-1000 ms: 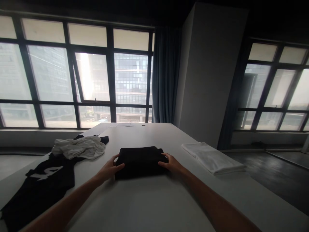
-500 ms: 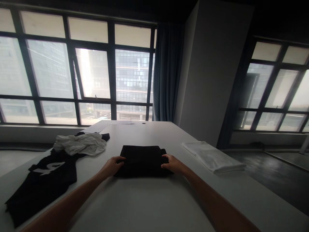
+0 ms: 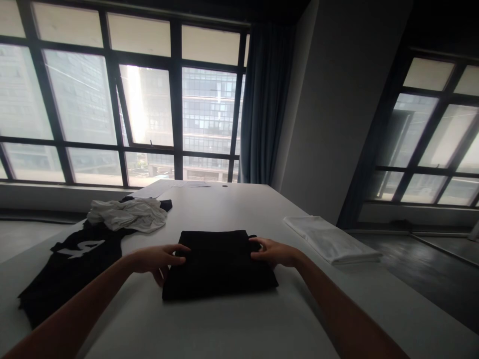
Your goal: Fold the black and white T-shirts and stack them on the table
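Observation:
A folded black garment [image 3: 220,264], flat and roughly rectangular, is in front of me over the white table [image 3: 209,329]; its exact kind is hidden by the folds. My left hand [image 3: 160,259] grips its left edge, thumb and a finger on top and other fingers below. On the opposite edge, my right hand [image 3: 275,252] pinches the cloth between thumb and fingers, beside a small bit that sticks out at the upper right corner. Whether the garment rests on the tabletop or is slightly raised, I cannot tell.
At the left lies a black T-shirt [image 3: 75,264] with a white print, under a crumpled white garment [image 3: 129,214]. A folded white cloth [image 3: 333,239] lies along the table's right side. Paper sheets [image 3: 157,188] are at the far end, before the windows.
The black garment has come closer to me and looks larger, with both hands on it. My left hand has shifted left, and its lower fingers now show beneath the edge.

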The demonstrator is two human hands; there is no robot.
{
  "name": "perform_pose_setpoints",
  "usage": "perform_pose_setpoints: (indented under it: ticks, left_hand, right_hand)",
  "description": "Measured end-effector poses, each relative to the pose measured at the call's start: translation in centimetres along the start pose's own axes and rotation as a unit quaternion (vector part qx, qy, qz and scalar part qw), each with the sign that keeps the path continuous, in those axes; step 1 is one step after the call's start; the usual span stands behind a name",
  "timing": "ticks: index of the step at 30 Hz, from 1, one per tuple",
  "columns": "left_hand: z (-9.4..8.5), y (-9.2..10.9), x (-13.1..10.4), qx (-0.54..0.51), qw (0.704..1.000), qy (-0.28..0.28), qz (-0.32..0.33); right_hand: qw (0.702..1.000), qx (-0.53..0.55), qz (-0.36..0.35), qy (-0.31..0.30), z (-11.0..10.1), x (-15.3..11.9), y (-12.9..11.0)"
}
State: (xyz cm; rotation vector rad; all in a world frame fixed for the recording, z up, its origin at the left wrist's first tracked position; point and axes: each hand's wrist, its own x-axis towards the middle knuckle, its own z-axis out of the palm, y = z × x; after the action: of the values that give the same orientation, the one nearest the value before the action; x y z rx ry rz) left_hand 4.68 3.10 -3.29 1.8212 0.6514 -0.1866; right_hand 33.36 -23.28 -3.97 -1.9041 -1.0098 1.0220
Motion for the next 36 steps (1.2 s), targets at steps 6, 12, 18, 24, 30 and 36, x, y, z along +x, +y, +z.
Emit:
perform_pose_setpoints:
  ticks: [6, 12, 18, 24, 30, 36]
  left_hand:
    - [0.8, -1.9, 4.9, 0.081, 0.958, 0.247, 0.12]
    - [0.4, -2.3, 5.9, 0.076, 0.915, 0.29, 0.269]
    - [0.9, -2.8, 6.2, 0.164, 0.912, 0.311, 0.21]
    - [2.3, -1.5, 4.7, 0.334, 0.834, 0.386, 0.211]
    - [6.6, 0.7, 3.1, 0.395, 0.819, 0.269, 0.317]
    - [8.1, -0.9, 4.6, 0.41, 0.87, 0.153, 0.227]
  right_hand:
    - [0.971, 0.016, -0.109, 0.211, 2.1, 3.9, 1.3]
    - [0.93, -0.022, -0.202, 0.305, 1.4, 4.2, 1.0]
    - [0.925, -0.184, -0.138, 0.301, 1.3, 3.6, 1.5]
    - [0.894, -0.309, -0.095, 0.311, 1.9, 2.8, 0.6]
    - [0.858, -0.387, -0.206, 0.267, 6.3, 0.8, -2.7]
    - [0.899, -0.4, -0.167, 0.064, 9.5, 0.9, -2.2]
